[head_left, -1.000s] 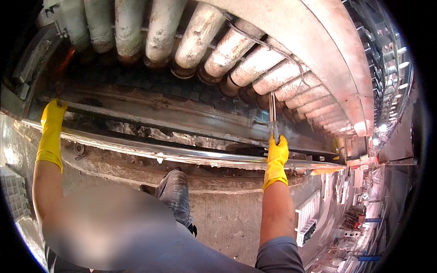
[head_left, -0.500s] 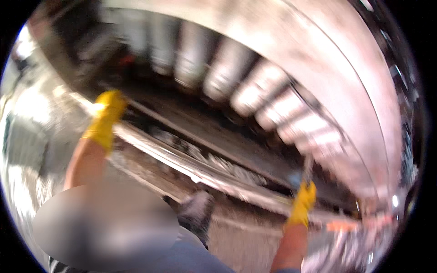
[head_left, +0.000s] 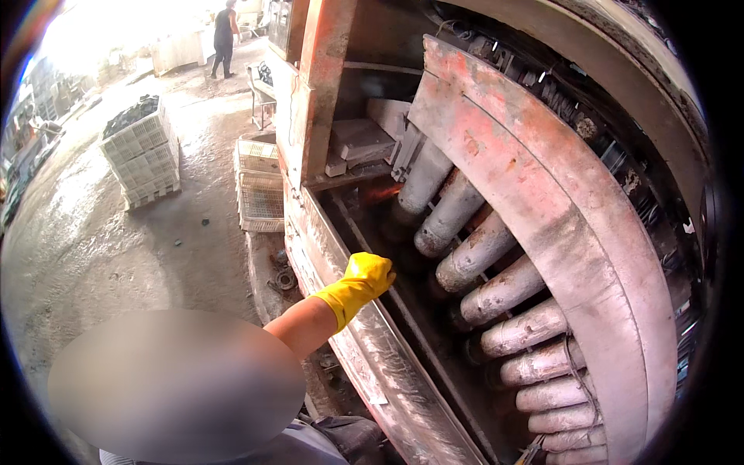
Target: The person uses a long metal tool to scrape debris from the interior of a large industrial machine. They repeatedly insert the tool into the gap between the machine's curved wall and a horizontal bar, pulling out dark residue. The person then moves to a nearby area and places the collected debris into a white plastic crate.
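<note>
My left hand (head_left: 366,280), in a yellow rubber glove, has its fingers curled over the shiny metal rail (head_left: 364,349) that runs along the front of a big rusty machine. Just beyond the rail lies a dark trough (head_left: 411,310). Above it, a row of several grey, dirt-caked rollers (head_left: 480,252) fans out under a curved orange-red guard (head_left: 535,170). My bare forearm reaches up from the lower left. My right hand is out of the picture.
Left of the machine is wet concrete floor (head_left: 101,232) with a stack of white plastic crates (head_left: 143,151) and more pale crates (head_left: 260,186) against the machine's red upright post (head_left: 318,77). A person (head_left: 225,31) stands far off at the top.
The view has swung to the left. My right hand, which held a thin metal tool at the rail, has left the picture. My left hand stays on the rail.
</note>
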A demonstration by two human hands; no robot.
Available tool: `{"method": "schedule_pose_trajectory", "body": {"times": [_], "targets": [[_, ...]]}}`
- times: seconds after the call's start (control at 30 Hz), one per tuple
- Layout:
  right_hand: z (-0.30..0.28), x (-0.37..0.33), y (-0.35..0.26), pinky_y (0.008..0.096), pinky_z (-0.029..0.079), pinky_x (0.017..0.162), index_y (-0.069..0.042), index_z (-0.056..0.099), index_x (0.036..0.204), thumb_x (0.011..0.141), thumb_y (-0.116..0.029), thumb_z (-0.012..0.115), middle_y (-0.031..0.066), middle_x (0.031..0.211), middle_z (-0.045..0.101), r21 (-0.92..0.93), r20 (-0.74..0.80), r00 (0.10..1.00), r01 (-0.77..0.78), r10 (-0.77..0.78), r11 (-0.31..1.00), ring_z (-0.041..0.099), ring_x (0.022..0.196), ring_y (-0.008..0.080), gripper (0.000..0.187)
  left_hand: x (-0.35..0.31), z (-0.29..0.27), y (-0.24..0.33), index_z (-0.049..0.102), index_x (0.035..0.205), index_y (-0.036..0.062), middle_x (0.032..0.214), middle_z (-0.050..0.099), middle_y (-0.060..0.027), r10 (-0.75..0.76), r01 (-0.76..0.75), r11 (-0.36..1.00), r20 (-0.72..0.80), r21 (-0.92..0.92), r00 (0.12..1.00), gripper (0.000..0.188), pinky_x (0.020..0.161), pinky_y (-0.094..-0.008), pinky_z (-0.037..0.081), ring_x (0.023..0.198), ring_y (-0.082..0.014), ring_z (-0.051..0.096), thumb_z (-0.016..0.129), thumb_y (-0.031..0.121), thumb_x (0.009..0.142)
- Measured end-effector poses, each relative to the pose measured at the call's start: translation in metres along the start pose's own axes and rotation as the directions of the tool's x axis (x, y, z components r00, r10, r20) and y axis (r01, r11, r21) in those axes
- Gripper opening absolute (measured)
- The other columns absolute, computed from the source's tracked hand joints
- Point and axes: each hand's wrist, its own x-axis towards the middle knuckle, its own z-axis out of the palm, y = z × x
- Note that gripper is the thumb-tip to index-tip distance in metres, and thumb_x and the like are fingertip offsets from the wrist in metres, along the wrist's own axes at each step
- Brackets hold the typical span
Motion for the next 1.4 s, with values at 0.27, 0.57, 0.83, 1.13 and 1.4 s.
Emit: {"method": "schedule_pose_trajectory", "body": {"times": [0.27,0.57,0.83,1.13,1.4], "targets": [[0.043,0.024,0.065,0.0443,0.052,0.096,-0.006,0.064,0.133,0.098,-0.035,0.066,0.0193,0.122,0.071,0.098,-0.039,0.999,0.036,-0.032,0.995,0.068,0.110,0.0370,0.046,0.014,0.008,-0.010,0.080,0.092,0.0134,0.094,0.077,-0.0145,-0.108,0.068,0.984,0.245,0.165,0.963,0.033,0.079,-0.0465,0.058,0.094,-0.0370,0.073,0.069,0.042,0.081],[0.063,0.043,0.095,0.0463,0.055,0.086,-0.017,0.070,0.123,0.089,-0.042,0.073,0.0142,0.110,0.074,0.052,-0.059,0.988,-0.139,0.142,0.989,0.071,0.100,0.0386,0.042,-0.016,0.011,-0.009,0.072,0.116,0.0041,0.113,0.072,-0.0230,-0.102,0.080,0.990,0.198,0.118,0.975,0.045,0.092,-0.0468,0.053,0.110,-0.0396,0.068,0.064,0.041,0.092],[0.047,0.003,0.081,0.0403,0.055,0.089,-0.012,0.069,0.124,0.092,-0.038,0.073,0.0129,0.109,0.075,0.081,-0.114,0.985,-0.124,0.133,0.989,0.073,0.098,0.0322,0.042,-0.019,0.046,-0.061,0.069,0.122,0.0042,0.113,0.074,-0.0202,-0.034,0.018,0.996,0.181,0.089,0.983,0.051,0.090,-0.0442,0.054,0.108,-0.0377,0.070,0.070,0.045,0.091],[0.050,-0.010,0.092,0.0380,0.055,0.091,-0.011,0.068,0.128,0.093,-0.037,0.074,0.0129,0.114,0.074,0.141,-0.109,0.983,-0.132,0.148,0.981,0.073,0.101,0.0304,0.043,-0.028,0.062,-0.095,0.066,0.129,0.0041,0.115,0.075,-0.0182,-0.030,0.017,0.998,0.220,0.063,0.975,0.054,0.093,-0.0409,0.053,0.109,-0.0343,0.071,0.069,0.043,0.093],[0.045,-0.036,0.106,0.0377,0.055,0.088,-0.011,0.068,0.130,0.094,-0.036,0.073,0.0124,0.115,0.074,0.156,-0.130,0.981,-0.121,0.142,0.980,0.073,0.098,0.0283,0.044,-0.054,0.064,-0.113,0.067,0.124,0.0022,0.113,0.075,-0.0169,-0.032,0.026,0.999,0.240,0.030,0.970,0.049,0.091,-0.0389,0.053,0.108,-0.0325,0.071,0.069,0.041,0.093]]}}
